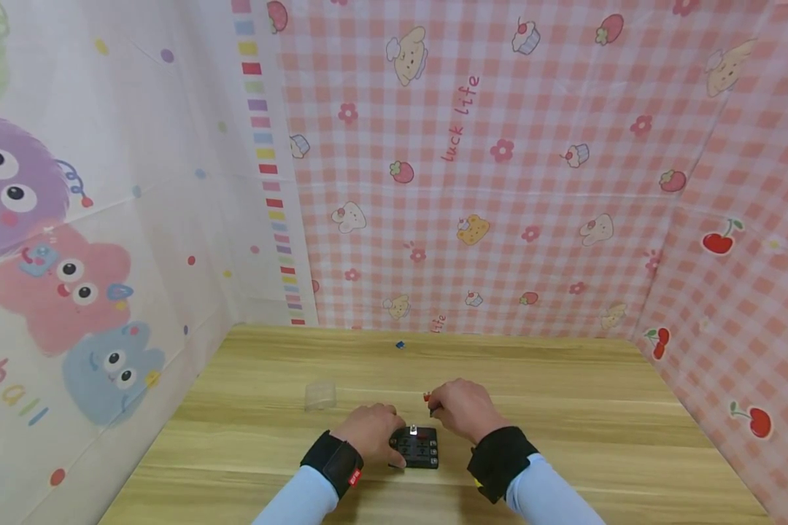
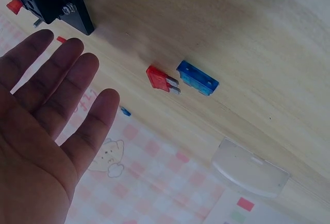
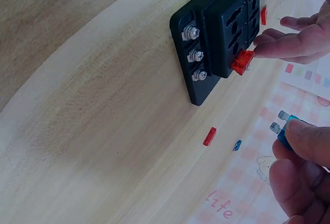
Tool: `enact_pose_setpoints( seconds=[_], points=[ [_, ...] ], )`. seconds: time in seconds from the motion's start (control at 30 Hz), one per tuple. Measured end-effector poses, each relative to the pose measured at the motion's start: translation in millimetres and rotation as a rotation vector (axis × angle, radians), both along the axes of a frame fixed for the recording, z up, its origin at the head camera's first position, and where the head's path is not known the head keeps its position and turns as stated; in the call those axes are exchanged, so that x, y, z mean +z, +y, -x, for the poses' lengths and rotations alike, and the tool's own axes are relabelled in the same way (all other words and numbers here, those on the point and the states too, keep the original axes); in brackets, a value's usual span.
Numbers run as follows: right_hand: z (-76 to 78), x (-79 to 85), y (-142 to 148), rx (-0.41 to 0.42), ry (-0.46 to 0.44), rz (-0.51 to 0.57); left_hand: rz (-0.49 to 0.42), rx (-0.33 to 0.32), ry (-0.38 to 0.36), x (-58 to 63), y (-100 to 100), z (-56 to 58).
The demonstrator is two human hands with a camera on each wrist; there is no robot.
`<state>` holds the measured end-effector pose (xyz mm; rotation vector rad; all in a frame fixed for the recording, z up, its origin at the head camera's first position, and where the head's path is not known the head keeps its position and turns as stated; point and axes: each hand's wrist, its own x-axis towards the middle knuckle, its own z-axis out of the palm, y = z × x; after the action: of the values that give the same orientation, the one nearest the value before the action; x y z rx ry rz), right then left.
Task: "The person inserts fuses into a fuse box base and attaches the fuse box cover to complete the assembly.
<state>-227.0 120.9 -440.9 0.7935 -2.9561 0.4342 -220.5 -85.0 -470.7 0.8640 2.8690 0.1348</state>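
My left hand (image 1: 370, 433) holds the left side of a black fuse block (image 1: 422, 456), thumb and index finger at its edges, other fingers extended. Screw terminals line one side of the block (image 3: 224, 33) in the right wrist view. A red blade fuse (image 3: 242, 62) sits at the block's edge by the left fingertips. My right hand (image 1: 462, 408), beyond the block's right side, pinches a blue blade fuse (image 3: 286, 131) between thumb and index finger, its two metal prongs bare. In the left wrist view, a red fuse (image 2: 161, 80) and a blue fuse (image 2: 198, 78) lie beside the left hand.
A clear plastic cover (image 1: 320, 395) lies left of the block on the wooden table (image 1: 565, 394). Farther back is a small blue fuse (image 1: 400, 345). Another loose red fuse (image 3: 210, 136) lies past the block. Patterned cloth (image 1: 499, 182) encloses the table's back and sides.
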Motion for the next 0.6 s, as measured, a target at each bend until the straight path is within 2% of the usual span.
enact_pose_setpoints(
  seconds=[0.6],
  points=[
    [-4.2,5.5,-5.9,0.037,-0.039,0.006,0.013,-0.041,0.013,-7.1,2.0,1.7]
  ],
)
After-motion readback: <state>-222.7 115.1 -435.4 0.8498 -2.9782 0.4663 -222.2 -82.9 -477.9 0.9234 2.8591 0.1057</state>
